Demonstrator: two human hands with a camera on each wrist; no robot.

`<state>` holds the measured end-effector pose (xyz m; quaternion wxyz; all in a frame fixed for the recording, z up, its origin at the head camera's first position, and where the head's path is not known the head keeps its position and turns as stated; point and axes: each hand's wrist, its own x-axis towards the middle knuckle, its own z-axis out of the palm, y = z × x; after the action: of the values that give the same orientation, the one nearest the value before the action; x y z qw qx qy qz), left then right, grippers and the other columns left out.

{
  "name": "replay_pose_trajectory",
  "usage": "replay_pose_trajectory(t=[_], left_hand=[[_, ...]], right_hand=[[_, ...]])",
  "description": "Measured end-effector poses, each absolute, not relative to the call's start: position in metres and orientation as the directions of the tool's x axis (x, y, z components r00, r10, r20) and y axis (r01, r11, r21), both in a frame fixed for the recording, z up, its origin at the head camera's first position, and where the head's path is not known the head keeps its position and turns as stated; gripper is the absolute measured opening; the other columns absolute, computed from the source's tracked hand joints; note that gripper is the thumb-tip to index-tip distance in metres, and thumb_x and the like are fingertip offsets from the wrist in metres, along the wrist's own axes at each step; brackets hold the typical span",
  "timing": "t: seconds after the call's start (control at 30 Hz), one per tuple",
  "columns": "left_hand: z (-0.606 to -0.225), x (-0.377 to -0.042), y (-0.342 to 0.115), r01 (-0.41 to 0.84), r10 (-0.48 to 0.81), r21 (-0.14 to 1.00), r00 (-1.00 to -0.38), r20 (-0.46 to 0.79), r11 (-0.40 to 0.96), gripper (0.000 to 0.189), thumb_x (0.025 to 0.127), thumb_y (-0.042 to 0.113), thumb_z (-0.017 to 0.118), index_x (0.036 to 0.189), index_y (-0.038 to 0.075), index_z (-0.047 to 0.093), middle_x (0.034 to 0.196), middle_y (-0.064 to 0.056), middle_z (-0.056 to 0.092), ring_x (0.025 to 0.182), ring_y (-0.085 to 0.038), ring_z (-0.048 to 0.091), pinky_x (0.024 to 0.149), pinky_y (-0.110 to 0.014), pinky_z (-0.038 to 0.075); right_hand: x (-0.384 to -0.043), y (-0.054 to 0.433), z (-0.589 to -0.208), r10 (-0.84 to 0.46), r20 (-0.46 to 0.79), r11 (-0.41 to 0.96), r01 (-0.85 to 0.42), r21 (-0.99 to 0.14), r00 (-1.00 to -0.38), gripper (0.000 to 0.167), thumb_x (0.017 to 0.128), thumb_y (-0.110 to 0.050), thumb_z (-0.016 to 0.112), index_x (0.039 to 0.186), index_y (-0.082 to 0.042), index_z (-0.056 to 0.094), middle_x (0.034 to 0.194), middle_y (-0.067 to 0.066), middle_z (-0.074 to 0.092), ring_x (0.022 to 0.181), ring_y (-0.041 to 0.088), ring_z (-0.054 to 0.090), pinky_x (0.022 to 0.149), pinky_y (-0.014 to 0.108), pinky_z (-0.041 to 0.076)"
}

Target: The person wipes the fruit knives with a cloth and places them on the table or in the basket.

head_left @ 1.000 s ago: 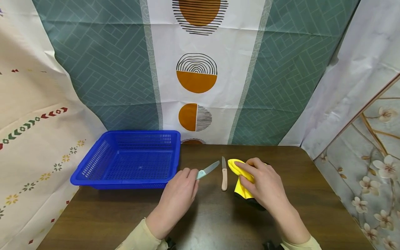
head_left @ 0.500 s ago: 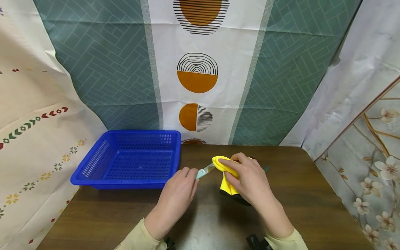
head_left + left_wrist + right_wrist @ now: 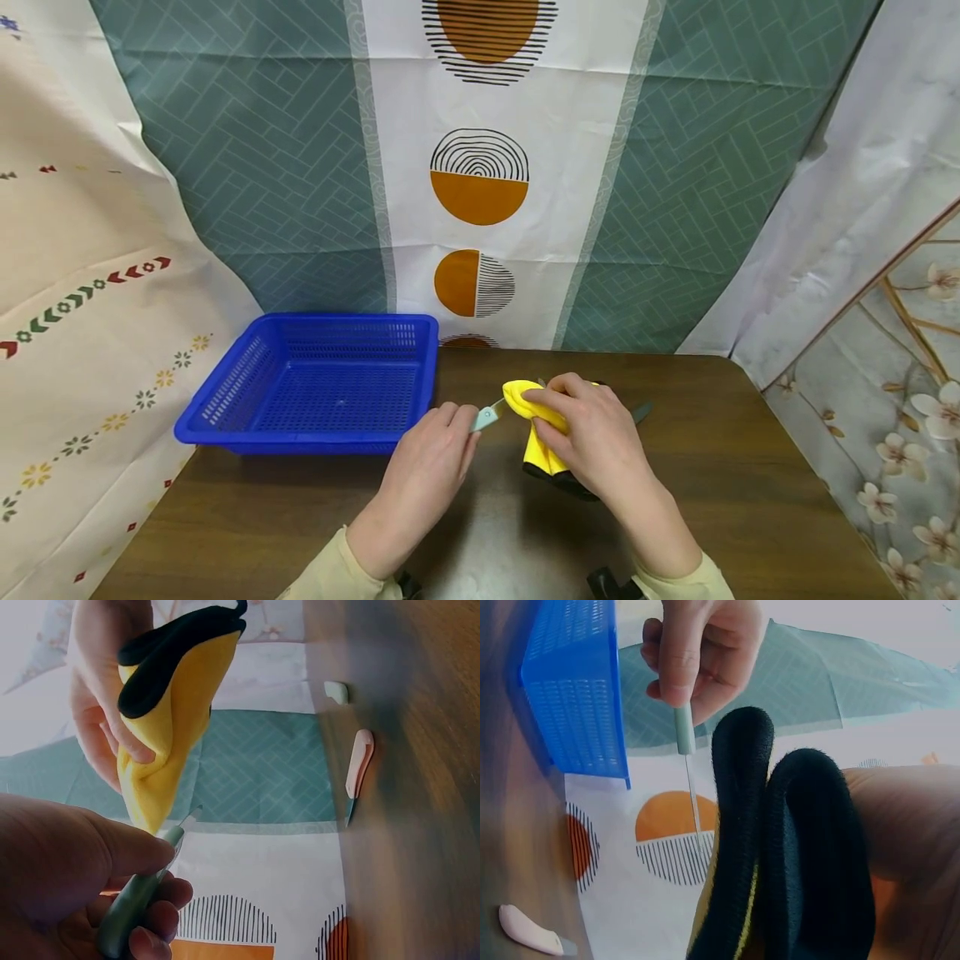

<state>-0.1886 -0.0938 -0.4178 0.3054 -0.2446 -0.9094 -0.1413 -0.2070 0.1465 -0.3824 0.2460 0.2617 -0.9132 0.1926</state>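
My left hand (image 3: 431, 454) grips the mint-green handle of a small knife (image 3: 487, 417), its blade pointing up and to the right. My right hand (image 3: 592, 429) pinches a folded yellow cloth (image 3: 542, 450) with black edging. In the head view the cloth covers most of the blade near the handle. Seen from the right wrist, the thin blade (image 3: 693, 795) runs alongside the cloth's dark edge (image 3: 739, 787). A second knife with a pale pink handle (image 3: 360, 761) lies on the table, mostly hidden behind the cloth in the head view.
A blue perforated plastic basket (image 3: 300, 439) stands at the back left of the brown wooden table (image 3: 712, 467). Beyond my right hand lies a greenish object (image 3: 642, 412), partly hidden. Patterned fabric (image 3: 480, 100) hangs behind the table and along both sides.
My right hand has moved left with the cloth, from beside the pink-handled knife onto the blade of the green-handled one. My left hand has stayed almost still.
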Motion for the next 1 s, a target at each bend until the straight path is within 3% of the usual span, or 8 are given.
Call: replay_pose_trajectory(t=[0.6, 1.0], left_hand=[[-0.408, -0.183, -0.092, 0.534, 0.364, 0.130, -0.716, 0.596, 0.836, 0.025, 0.097, 0.015, 0.088, 0.111, 0.007, 0.069, 0.091, -0.003, 0.066, 0.075, -0.016, 0.059, 0.063, -0.030, 0.055], [-0.408, -0.180, -0.092, 0.567, 0.375, 0.115, -0.670, 0.641, 0.815, 0.025, 0.097, 0.011, 0.087, 0.111, 0.006, 0.067, 0.089, -0.003, 0.062, 0.072, -0.018, 0.055, 0.060, -0.032, 0.052]], right_hand=[[-0.202, 0.136, -0.384, -0.434, 0.564, 0.774, -0.611, -0.166, -0.703, 0.038, 0.084, -0.011, 0.094, 0.120, -0.020, 0.087, 0.106, 0.004, 0.070, 0.093, 0.027, 0.069, 0.093, 0.048, 0.055], [-0.205, 0.145, -0.385, -0.389, 0.566, 0.800, -0.571, -0.183, -0.727, 0.037, 0.086, -0.012, 0.093, 0.122, -0.020, 0.087, 0.109, 0.004, 0.072, 0.093, 0.031, 0.070, 0.094, 0.050, 0.056]])
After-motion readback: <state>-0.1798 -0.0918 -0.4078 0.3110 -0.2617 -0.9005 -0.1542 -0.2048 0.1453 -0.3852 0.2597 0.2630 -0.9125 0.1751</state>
